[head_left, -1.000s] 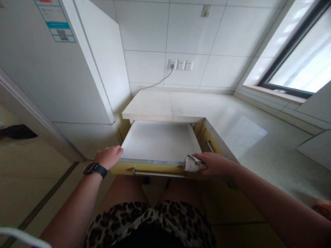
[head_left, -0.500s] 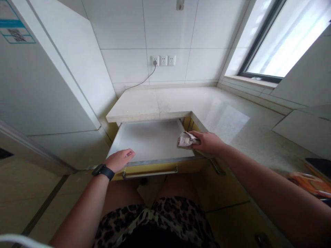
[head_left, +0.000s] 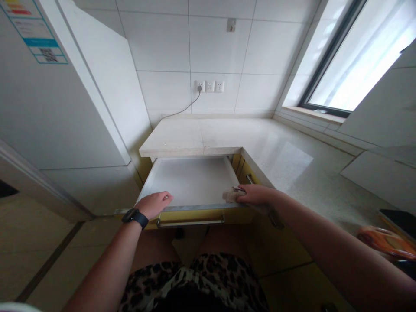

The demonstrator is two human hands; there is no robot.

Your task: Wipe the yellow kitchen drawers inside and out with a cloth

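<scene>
An open drawer [head_left: 195,180] with a pale, bare inside juts out under the countertop, its yellow front carrying a metal bar handle [head_left: 191,222]. My right hand [head_left: 256,195] grips a crumpled, greyish cloth [head_left: 231,196] at the drawer's front right corner; the cloth is somewhat blurred. Over the front left corner, my left hand [head_left: 154,204] is curled closed with nothing visible in it. A dark watch [head_left: 134,217] is on that wrist. Whether the left hand rests on the drawer's rim I cannot tell.
A pale stone countertop [head_left: 182,134] wraps around behind and to the right. Sockets [head_left: 209,86] with a plugged-in cord are on the tiled wall. A white cabinet-like appliance [head_left: 78,99] stands left. An orange package [head_left: 385,240] lies at the right, and a window [head_left: 354,65] is above the counter.
My right hand has lowered the cloth toward the drawer's front right corner. The left hand stays near the front left corner. The view has tilted up slightly.
</scene>
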